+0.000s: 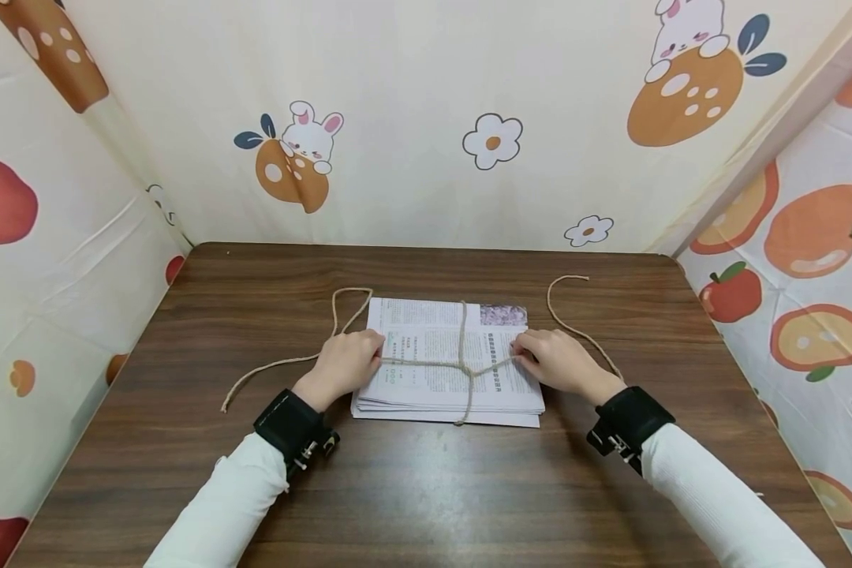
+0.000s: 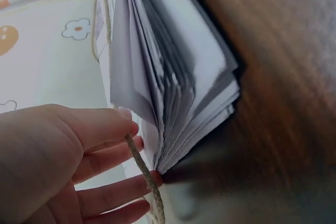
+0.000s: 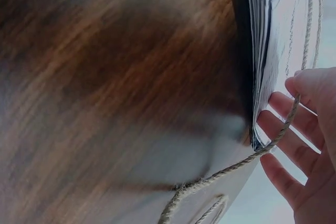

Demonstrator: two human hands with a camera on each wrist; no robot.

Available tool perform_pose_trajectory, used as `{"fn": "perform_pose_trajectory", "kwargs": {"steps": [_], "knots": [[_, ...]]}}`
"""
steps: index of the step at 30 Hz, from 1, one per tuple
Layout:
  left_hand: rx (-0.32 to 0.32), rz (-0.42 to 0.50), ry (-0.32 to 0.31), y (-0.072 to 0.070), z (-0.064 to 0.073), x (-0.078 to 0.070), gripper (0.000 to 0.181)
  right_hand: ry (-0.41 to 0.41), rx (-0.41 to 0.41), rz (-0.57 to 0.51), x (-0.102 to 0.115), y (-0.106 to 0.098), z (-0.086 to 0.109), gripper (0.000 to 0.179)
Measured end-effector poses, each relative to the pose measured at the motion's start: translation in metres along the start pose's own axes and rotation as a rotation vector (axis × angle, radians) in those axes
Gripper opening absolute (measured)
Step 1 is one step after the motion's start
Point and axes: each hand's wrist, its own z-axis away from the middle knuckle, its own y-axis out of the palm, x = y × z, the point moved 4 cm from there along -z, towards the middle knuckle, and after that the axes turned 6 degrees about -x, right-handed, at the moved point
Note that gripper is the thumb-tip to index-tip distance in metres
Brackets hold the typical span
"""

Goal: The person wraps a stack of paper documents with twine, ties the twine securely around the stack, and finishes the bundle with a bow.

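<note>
A stack of folded newspapers (image 1: 426, 386) lies on the brown table, with twine (image 1: 417, 363) running across its top both ways and meeting near the middle. My left hand (image 1: 344, 359) pinches one length of the twine at the stack's left edge. At the right edge my right hand (image 1: 557, 359) pinches the other length. In the left wrist view the twine (image 2: 140, 162) passes between thumb and fingers beside the layered paper edges (image 2: 173, 93). The right wrist view shows the twine (image 3: 290, 116) under my right thumb, trailing past the spread fingers.
Loose twine ends (image 1: 255, 371) curl on the wooden tabletop (image 1: 426, 489) to the left, and another end (image 1: 554, 304) lies at the back right. Printed curtains (image 1: 412, 189) stand behind and on both sides of the table. Each wrist wears a black strap (image 1: 291, 434).
</note>
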Motion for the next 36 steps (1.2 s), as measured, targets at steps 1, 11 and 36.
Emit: {"fn": "perform_pose_trajectory", "kwargs": {"steps": [1, 11, 36], "knots": [[-0.003, 0.004, -0.004, 0.0, -0.001, 0.001, 0.019, -0.002, -0.002, -0.001, 0.0, 0.0, 0.0, 0.009], [-0.035, 0.0, -0.022, 0.001, -0.012, 0.01, 0.017, -0.015, 0.014, 0.006, 0.0, -0.001, -0.004, 0.008], [0.104, 0.185, -0.268, -0.006, -0.017, 0.034, 0.015, 0.155, 0.052, -0.03, -0.021, 0.0, -0.01, 0.008]]}}
